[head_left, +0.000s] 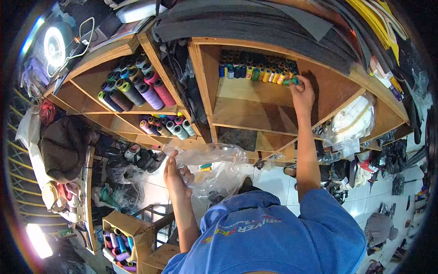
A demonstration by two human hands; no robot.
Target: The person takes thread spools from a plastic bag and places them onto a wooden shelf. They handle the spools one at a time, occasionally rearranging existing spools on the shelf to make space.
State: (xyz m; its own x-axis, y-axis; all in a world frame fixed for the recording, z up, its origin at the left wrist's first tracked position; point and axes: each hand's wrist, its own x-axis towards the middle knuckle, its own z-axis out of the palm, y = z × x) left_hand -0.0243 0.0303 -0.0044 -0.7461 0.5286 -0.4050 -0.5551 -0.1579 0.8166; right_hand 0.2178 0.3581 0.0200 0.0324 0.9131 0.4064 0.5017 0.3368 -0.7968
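My right hand (303, 95) reaches into the upper wooden shelf and pinches a small green thread spool (290, 82). That spool is at the right end of the packed rows of small thread spools (248, 72), which are blue, green and yellow. Lower down, my left hand (178, 177) has its fingers closed on a clear plastic bag (223, 153). Through the film show a few teal and yellow pieces (205, 167), too small to make out for certain. The bag hangs in front of the shelf, below the compartment.
Large thread cones (132, 93) fill the left shelf compartments. A cardboard box (119, 219) of more cones stands at the lower left. Dark fabric (255, 25) lies on top of the shelf, and a small fan (54, 47) runs at the upper left. Wrapped bundles (349, 118) sit at right.
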